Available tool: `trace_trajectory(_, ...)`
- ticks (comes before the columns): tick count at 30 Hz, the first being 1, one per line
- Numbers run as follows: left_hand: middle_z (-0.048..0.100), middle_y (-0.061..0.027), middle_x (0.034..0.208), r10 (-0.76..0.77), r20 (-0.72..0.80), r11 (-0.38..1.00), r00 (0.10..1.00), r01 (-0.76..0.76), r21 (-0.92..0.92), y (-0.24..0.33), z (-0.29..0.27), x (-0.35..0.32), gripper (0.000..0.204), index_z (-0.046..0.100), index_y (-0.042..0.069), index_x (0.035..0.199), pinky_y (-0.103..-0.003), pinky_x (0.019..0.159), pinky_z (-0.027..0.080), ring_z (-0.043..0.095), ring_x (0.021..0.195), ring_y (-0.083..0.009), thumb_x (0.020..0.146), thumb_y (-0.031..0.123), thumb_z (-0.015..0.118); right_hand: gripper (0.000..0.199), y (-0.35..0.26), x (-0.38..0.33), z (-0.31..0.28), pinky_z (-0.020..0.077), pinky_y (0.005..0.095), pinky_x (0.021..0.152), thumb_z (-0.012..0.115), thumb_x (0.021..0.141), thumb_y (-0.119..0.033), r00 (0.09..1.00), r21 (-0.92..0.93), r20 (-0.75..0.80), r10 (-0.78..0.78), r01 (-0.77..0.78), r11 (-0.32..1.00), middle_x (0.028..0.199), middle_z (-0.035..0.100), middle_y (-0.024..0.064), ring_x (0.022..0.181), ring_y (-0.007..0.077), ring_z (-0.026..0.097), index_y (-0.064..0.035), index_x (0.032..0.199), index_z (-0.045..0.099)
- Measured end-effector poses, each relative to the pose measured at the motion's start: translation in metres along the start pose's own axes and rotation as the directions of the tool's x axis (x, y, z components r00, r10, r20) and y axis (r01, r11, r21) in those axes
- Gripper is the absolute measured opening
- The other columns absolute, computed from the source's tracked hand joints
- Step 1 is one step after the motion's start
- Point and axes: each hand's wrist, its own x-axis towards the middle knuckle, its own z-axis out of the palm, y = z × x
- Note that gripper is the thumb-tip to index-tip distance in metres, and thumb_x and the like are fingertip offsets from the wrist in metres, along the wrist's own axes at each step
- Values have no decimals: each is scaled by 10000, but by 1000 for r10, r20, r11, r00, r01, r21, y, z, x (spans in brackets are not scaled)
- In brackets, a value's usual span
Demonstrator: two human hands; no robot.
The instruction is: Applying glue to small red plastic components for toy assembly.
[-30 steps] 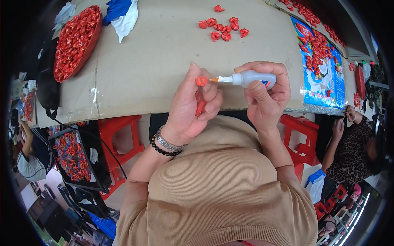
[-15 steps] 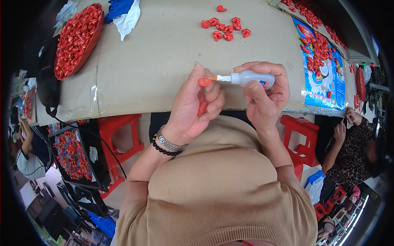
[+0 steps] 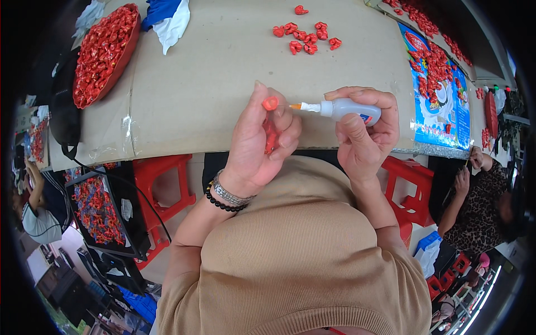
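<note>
At the near edge of a cardboard-covered table (image 3: 223,84), my left hand (image 3: 259,148) pinches a small red plastic piece (image 3: 271,104) between thumb and fingertips, more red showing lower down in the curl of my fingers. The piece is glossy, rounded at the top, held just above my chest. My right hand (image 3: 365,134) is wrapped tight around a small translucent glue bottle (image 3: 349,108) lying level, its white neck and orange nozzle pointing left at the red piece; whether the tip touches it I cannot tell. I wear two bracelets on my left wrist, one metal band (image 3: 230,192) and one of black beads (image 3: 219,202).

Farther up the table lie nine loose red pieces (image 3: 304,36), eight bunched together and one apart beyond them. At the left corner sits one red bowl (image 3: 125,53) heaped with red pieces, too many to count, with a blue and white cloth (image 3: 167,17) beside it. A blue printed sheet (image 3: 438,95) at the right carries another scatter of red pieces. Two red stools (image 3: 162,178) stand under the table edge. At right, another person's hand (image 3: 462,180) works at the table's end.
</note>
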Motion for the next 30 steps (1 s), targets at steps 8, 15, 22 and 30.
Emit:
trace_trajectory(8,371,5,689,42,-7,997,999,-43,-70,-1,1,-2,382,448,118,846,-196,368,274,398,567,-100,1012,432,309,231,4,-3,3,496,276,787,551,832,79,998,29,-38,43,-42,999,985,643,170,886,165,623,0,1042,495)
trace_trajectory(15,402,-9,704,62,29,992,998,-59,-109,-2,0,-4,383,460,96,877,-193,369,283,396,582,-102,1019,411,295,222,6,-5,2,495,270,780,559,839,66,997,28,-45,67,-66,997,977,647,161,880,156,621,-3,1042,499)
trace_trajectory(22,423,-10,721,49,31,984,998,-43,-172,-3,11,0,374,489,103,903,-193,374,292,405,585,-99,1016,410,308,220,0,5,7,485,235,689,551,839,58,993,56,-60,97,-94,994,969,650,150,800,113,598,-9,1043,501)
trace_trajectory(30,509,18,656,-41,-126,958,991,3,-286,-3,-3,10,327,506,149,800,-210,458,385,480,546,-88,969,424,456,257,4,26,2,358,161,481,601,858,-71,968,142,-190,165,-139,980,1015,608,119,607,51,468,-38,1100,519)
